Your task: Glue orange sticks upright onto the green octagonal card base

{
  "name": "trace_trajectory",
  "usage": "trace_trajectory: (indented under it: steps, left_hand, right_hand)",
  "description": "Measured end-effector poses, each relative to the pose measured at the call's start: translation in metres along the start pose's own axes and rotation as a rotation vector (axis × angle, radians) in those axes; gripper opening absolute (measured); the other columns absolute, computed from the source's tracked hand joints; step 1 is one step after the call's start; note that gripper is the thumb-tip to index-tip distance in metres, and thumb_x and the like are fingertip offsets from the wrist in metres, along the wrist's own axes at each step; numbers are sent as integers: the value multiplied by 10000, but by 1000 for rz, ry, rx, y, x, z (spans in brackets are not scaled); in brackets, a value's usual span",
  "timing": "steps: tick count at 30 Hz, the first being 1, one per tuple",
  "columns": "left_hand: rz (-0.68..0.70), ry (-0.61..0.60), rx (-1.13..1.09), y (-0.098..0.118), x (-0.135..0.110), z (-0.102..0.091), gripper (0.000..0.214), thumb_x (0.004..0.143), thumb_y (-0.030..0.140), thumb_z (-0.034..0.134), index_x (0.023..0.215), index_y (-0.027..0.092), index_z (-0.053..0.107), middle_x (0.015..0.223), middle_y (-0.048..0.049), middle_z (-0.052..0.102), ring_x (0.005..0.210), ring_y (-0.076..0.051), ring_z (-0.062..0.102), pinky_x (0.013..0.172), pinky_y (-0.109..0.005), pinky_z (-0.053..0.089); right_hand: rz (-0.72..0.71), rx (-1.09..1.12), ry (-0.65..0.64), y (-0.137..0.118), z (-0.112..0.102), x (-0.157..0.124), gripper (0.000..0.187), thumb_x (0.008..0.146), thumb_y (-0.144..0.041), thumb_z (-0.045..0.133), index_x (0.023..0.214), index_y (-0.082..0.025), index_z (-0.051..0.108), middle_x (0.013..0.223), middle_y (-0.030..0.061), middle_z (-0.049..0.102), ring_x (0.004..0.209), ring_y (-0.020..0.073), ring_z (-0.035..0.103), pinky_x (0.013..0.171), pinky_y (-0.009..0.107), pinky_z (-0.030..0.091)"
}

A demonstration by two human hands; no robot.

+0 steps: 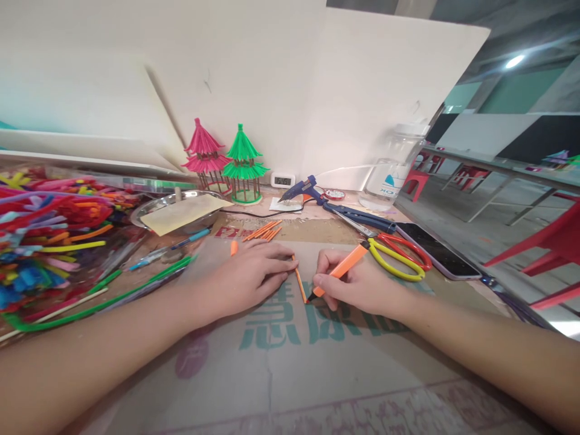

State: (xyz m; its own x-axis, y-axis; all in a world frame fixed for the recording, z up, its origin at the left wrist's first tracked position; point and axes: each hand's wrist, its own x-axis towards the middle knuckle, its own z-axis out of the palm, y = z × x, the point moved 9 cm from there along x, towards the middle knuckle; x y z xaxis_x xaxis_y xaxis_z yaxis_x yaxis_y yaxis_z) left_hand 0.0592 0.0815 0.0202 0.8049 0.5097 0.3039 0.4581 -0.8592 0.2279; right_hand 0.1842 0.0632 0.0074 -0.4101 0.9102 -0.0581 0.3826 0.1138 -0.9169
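White panel (272, 66) behind, printed work surface (212, 380) below: we judge this as the colouring step, orange ink onto 1 thin stick (299, 282).
On the surface we log 2 pagoda models, 1 pink (207, 154) and 1 green (245, 164), at the back; left hand (247, 275) palm-down, fingers partly bent, fingertips at the stick's far end, pinch or press we can't tell; right hand (356, 287) closed round an orange marker (347, 267), its dark tip at the stick's near end; a small pile of orange sticks (263, 231) beyond the left hand; the stick itself between the hands; an orange cap (234, 248) beside the left hand. Next move, we'd say, calls for a steady far end and a light stroke along the stick, then a turn for any bare side.
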Motion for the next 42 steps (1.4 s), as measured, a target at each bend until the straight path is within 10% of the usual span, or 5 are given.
trace_trajectory:
  steps: [42]
  left_hand:
    - [9, -10, 4, 1, 1, -1, 345, 1016, 257, 457, 1255, 241, 706, 1350, -80, 653, 1214, -257, 614, 1087, -462, 447]
  right_hand:
    - [27, -30, 173, 8, -18, 12, 177, 907, -336, 578, 786, -219, 523, 631, -34, 665, 489, 89, 460, 516, 230, 369]
